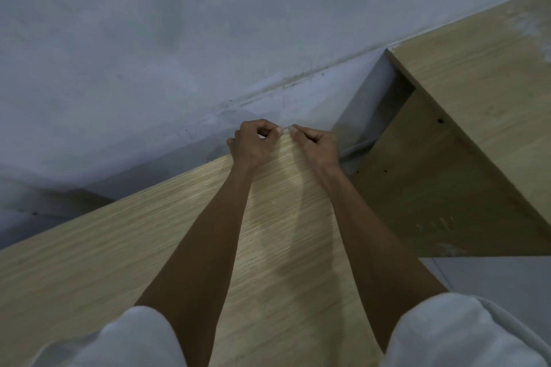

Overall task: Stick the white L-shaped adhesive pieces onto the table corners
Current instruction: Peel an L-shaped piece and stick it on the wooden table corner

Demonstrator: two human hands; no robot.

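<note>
Both arms reach across the wood-grain desk (149, 247) to its far corner. The left hand (253, 143) and right hand (316, 146) meet there, fingers (275, 130) narrowed and pinched on a small white adhesive piece (286, 129) at the corner tip. A second wooden desk (477, 83) stands right, beside the grey wall (179, 39).

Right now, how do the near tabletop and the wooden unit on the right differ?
The near tabletop lies under both forearms, with the left hand and right hand pinching at its far corner; the wooden unit is untouched. The tabletop shows one flat surface; the unit shows a top and a shadowed side panel with small holes. The unit's top has whitish smears; the tabletop looks clean. Both are light wood grain, set against the grey wall.
</note>
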